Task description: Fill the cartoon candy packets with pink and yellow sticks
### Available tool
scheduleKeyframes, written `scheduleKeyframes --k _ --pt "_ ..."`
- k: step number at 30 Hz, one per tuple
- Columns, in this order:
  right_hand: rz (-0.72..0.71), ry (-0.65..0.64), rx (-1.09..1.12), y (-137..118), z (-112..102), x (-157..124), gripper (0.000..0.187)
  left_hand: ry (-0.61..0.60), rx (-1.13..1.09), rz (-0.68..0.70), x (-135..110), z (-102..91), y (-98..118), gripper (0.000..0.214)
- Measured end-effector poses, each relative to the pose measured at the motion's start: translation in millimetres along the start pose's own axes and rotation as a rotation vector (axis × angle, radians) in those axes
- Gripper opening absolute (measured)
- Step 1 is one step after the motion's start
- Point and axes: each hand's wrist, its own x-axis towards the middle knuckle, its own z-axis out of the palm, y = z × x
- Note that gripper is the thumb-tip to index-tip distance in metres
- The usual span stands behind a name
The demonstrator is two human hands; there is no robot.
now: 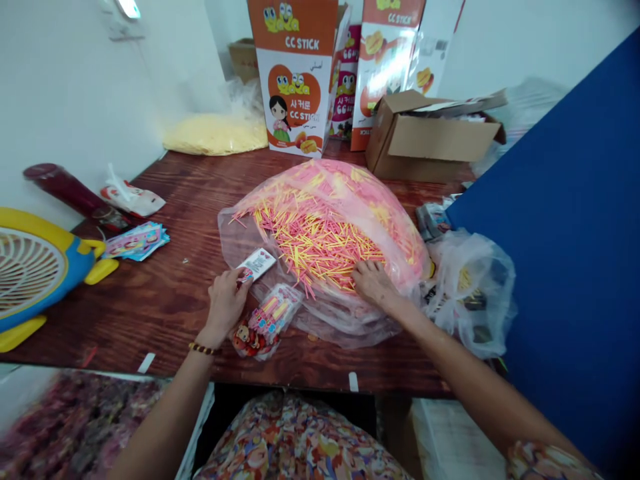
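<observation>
- My left hand [227, 300] pinched the near end of a white printed packet [259, 264], by the left edge of the big clear bag [233, 243].
- My right hand [373, 285] was at the near right of the pink and yellow sticks [320, 243]; fingertips hidden, couldn't tell if closed on any.
- Sticks lay heaped in the open bag, mid-table [185, 290].
- Light finger pressure seemed best; thin sticks looked snappable.
- Gathering them lengthwise probably made a neater handful.
- Clear printed pouch [273, 317] lay just beside my left hand; best not knocked.
</observation>
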Motion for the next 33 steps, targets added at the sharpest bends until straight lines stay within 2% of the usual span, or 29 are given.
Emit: scheduleKeyframes --k 5,10,15,22,30,33 --pt "-0.052 -0.008 0.005 -1.1 2.6 2.9 0.026 -0.105 0.23 -0.101 32.8 -1.6 0.8 0.041" --pt "-0.04 -0.018 0.036 0.2 6.5 4.9 0.026 -0.211 0.341 -0.109 43.0 10.9 1.8 0.042" --pt "0.058 0.084 0.22 6.5 13.2 -0.3 0.022 -0.183 0.329 -0.095 42.8 16.9 -3.7 0.044" --pt "0.182 0.31 0.605 11.0 17.3 6.5 0.024 -0.21 0.257 -0.107 51.7 17.0 -11.1 0.04" --pt "0.316 0.26 1.011 7.9 4.6 17.8 0.023 -0.124 0.114 -0.154 59.0 15.8 -15.5 0.028" --pt "0.359 0.226 1.045 2.0 1.7 21.6 0.023 -0.106 0.09 -0.154 64.5 14.7 -17.3 0.027"
